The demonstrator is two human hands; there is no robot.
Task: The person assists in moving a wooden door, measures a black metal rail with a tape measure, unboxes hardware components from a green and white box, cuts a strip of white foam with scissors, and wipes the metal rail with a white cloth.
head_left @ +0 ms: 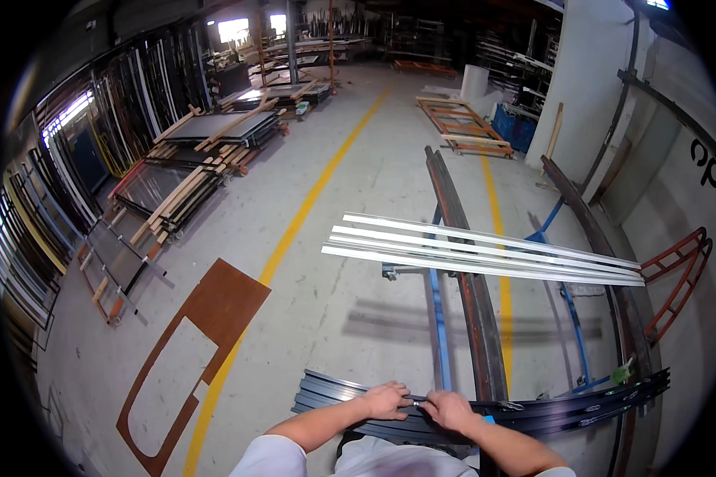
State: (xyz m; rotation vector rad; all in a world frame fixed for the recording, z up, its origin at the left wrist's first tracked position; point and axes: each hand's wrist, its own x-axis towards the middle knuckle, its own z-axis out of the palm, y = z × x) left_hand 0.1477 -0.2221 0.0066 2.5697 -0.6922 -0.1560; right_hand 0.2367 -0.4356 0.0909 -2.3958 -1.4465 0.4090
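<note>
A bundle of long dark metal profiles [326, 389] lies across the supports right in front of me. Both my hands are low over it, close together. Between them shows a small shiny metal piece [415, 404], too small to name. My right hand [451, 410] pinches at this piece with thumb and fingers. From the other side, my left hand [387, 400] rests on the profiles, its fingers curled in toward the same piece; what they hold is hidden. Small metal clips [593, 409] sit along the right part of the bundle.
White profiles [453, 248] lie farther off across two dark beams [469, 318] on blue stands [440, 318]. On the floor at left is a brown cut-out panel [231, 290]. Stacked frames [215, 131] stand beyond it. A red metal rack [676, 278] leans by the right wall.
</note>
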